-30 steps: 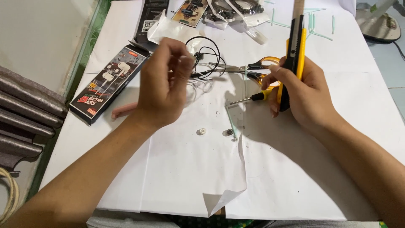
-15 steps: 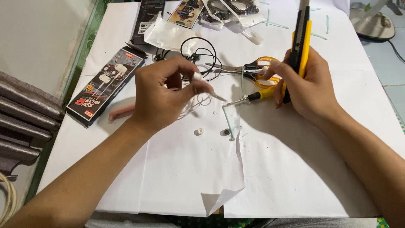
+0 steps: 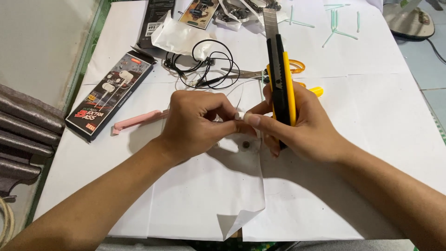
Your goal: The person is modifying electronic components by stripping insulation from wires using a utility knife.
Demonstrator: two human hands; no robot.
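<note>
My left hand (image 3: pixel 197 123) pinches a small white earbud piece (image 3: pixel 240 115) with a thin white wire trailing up from it. My right hand (image 3: pixel 297 125) grips a yellow and black utility knife (image 3: pixel 280 74), blade pointing away from me, while its thumb presses against the same white piece. Both hands meet above the white paper sheet (image 3: pixel 200 204). A small round grey part (image 3: pixel 245 145) lies on the paper just below my fingers. Orange-handled scissors (image 3: pixel 260 72) and a yellow screwdriver handle (image 3: pixel 317 90) lie behind my right hand.
A coil of black earphone cable (image 3: pixel 209 65) lies beyond my hands. A black earphone box (image 3: pixel 111 95) and a pink strip-shaped tool (image 3: pixel 139 120) sit at the left. Packaging and pale green sticks (image 3: pixel 334 23) crowd the far edge. A fan base (image 3: pixel 409 21) stands at top right.
My hands have come together; the right hand with the knife moved left and down to the white piece, away from the screwdriver. The camera view shifted slightly.
</note>
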